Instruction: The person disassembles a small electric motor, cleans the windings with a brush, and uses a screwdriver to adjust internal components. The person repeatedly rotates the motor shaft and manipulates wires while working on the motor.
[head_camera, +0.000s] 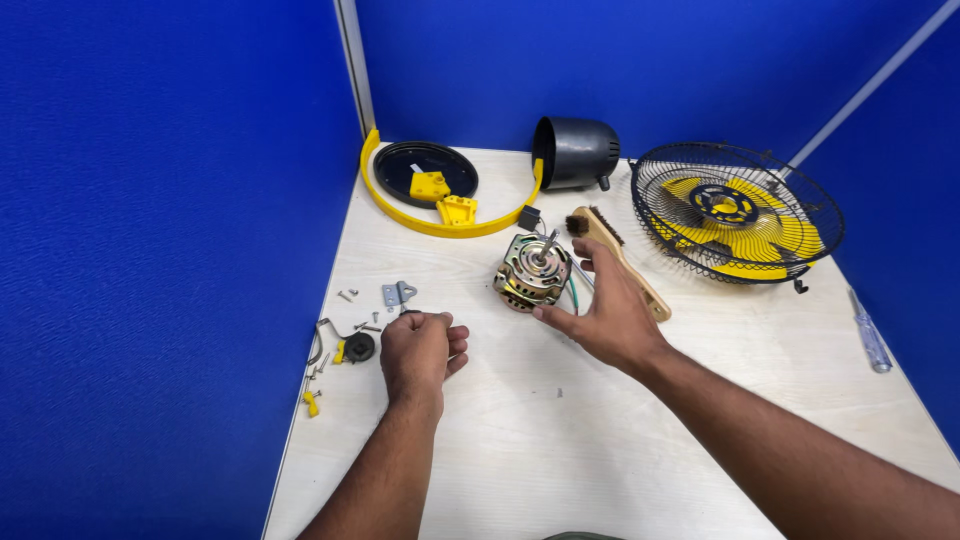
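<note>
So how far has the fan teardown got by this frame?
Done: the motor is out on the table, with the black housing, the yellow ring and loose screws lying apart. In hand: the right hand touches the motor; the left hand is closed by the screws. Left: the blades sit inside the grille.

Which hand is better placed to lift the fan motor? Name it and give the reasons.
Probably the right hand: its thumb and fingers are already open around the motor, touching its side. The left hand is curled near the small bracket and loose screws, well apart from the motor.
</note>
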